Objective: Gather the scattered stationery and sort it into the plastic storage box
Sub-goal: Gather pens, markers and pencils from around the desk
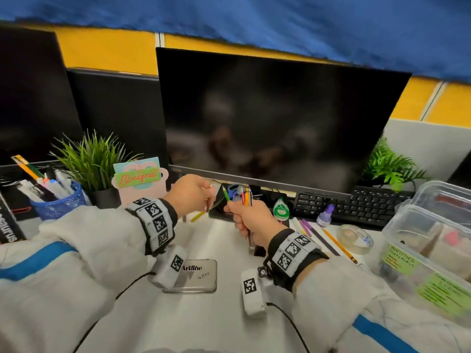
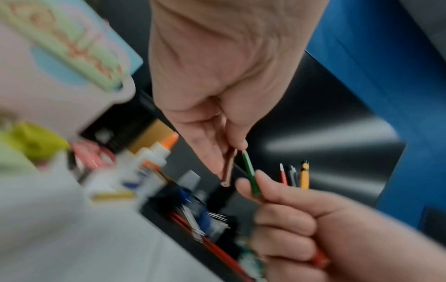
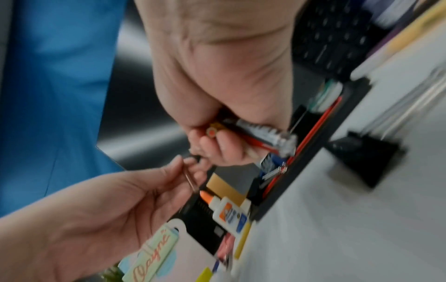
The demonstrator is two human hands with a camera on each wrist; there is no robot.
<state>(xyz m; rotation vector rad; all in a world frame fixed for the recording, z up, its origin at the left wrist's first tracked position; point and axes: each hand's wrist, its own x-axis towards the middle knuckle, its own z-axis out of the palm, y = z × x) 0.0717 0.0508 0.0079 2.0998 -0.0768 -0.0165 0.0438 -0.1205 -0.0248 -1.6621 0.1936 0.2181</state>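
Gathering is well under way but, by my reading, far from finished: the right hand (image 1: 251,220) has its fingers curled into a fist round a bundle of pens and pencils (image 1: 244,196), whose tips stand up above the knuckles, while the left hand (image 1: 192,192) pinches a short brown pencil (image 2: 228,171) between thumb and fingertips, just beside a green pencil (image 2: 251,179) that the right thumb and forefinger grip at the edge of the bundle. I judge the brown pencil is about to be added to the fistful. Nothing held has reached the plastic storage box (image 1: 430,240), which sits well apart from the right hand's fingers, off to their outer side, with some contents dimly visible through its walls. Still left on the desk beyond the right wrist are loose markers and a yellow pencil (image 1: 339,244), a roll of tape (image 1: 355,238) and a small purple-capped bottle (image 1: 325,215); a glue bottle (image 3: 229,213) lies beneath the left fingertips.
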